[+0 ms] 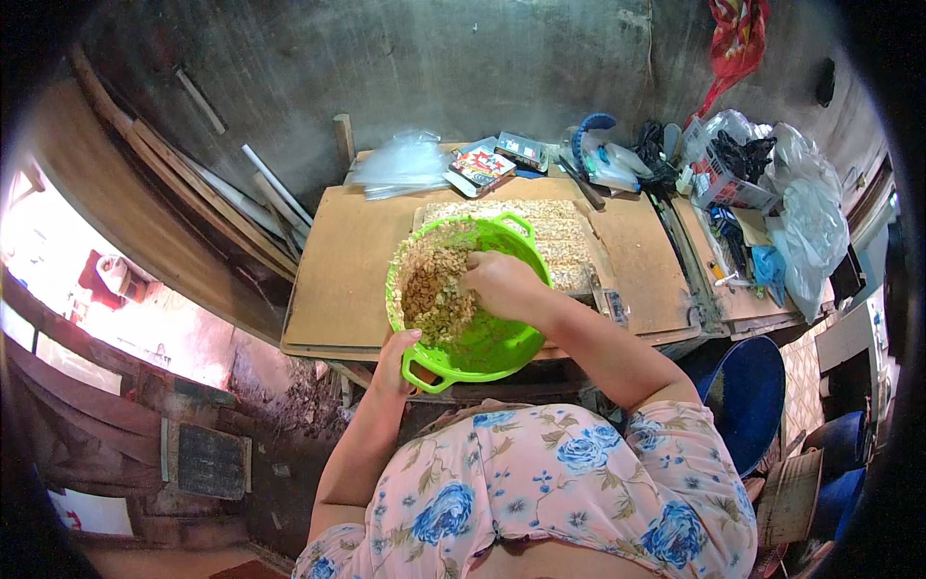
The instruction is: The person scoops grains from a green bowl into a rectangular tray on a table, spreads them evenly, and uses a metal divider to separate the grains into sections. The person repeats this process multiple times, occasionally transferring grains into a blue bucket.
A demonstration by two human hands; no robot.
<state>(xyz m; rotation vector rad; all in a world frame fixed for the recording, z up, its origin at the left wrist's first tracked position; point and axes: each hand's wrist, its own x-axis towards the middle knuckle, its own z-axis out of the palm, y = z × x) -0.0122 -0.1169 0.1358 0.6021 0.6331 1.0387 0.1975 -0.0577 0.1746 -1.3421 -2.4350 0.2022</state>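
A bright green plastic basin (499,344) with two handles is tilted above the front of the table. My left hand (398,362) holds it at the near left, thumb over the rim beside the handle, the other fingers hidden underneath. Inside, a heap of pale and brown flaky, grainy mix (434,289) lies against the left wall. My right hand (503,286) reaches into the basin with curled fingers at the heap; its fingertips are hidden, so its grip is unclear. Behind the basin, partly covered by it, lies a flat tray of similar flaky mix (535,217) in strips.
On the wooden table (347,275) lie clear plastic sheets (405,163), a printed box (481,170) and a dark-handled knife (582,184) at the back. A crate (731,174) with plastic bags stands right. A blue barrel (745,405) is beside me; planks (195,195) lean left.
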